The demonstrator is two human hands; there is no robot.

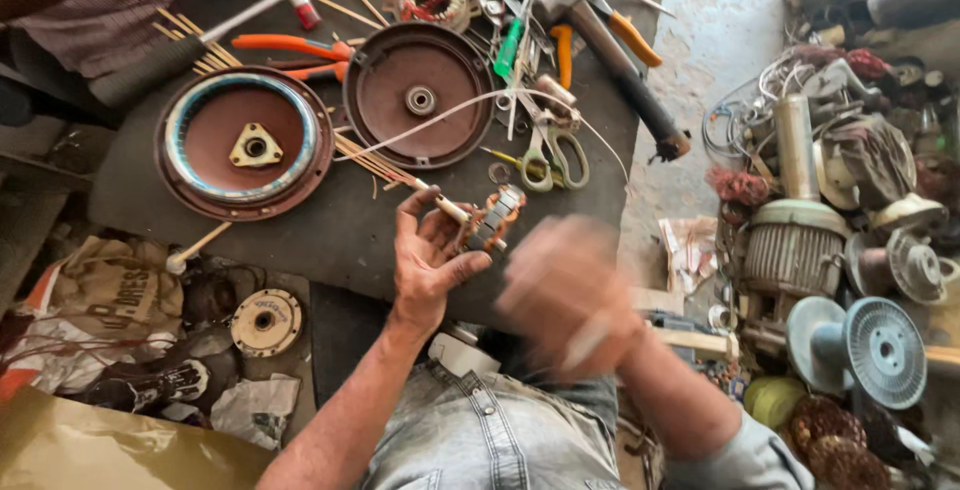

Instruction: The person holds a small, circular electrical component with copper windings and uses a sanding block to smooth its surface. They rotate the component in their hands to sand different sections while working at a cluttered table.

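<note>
Copper-wound armature (490,218) sits clamped in left hand (428,260); blurred right hand (568,295), grip unreadable.

You have one view only — the camera on your head, looking almost straight down over your lap onto the dark worktop (330,230). It sits close: your left hand (425,265) and right hand (565,295) fill the lower middle of the frame, just past the worktop's near edge, the right one blurred. The worktop's far edge runs out of the top of the frame, and its right edge slants down the middle. Beyond that edge you see the floor (720,20) and a heap of motor parts (850,210) — to the left, sacks (110,290).
</note>
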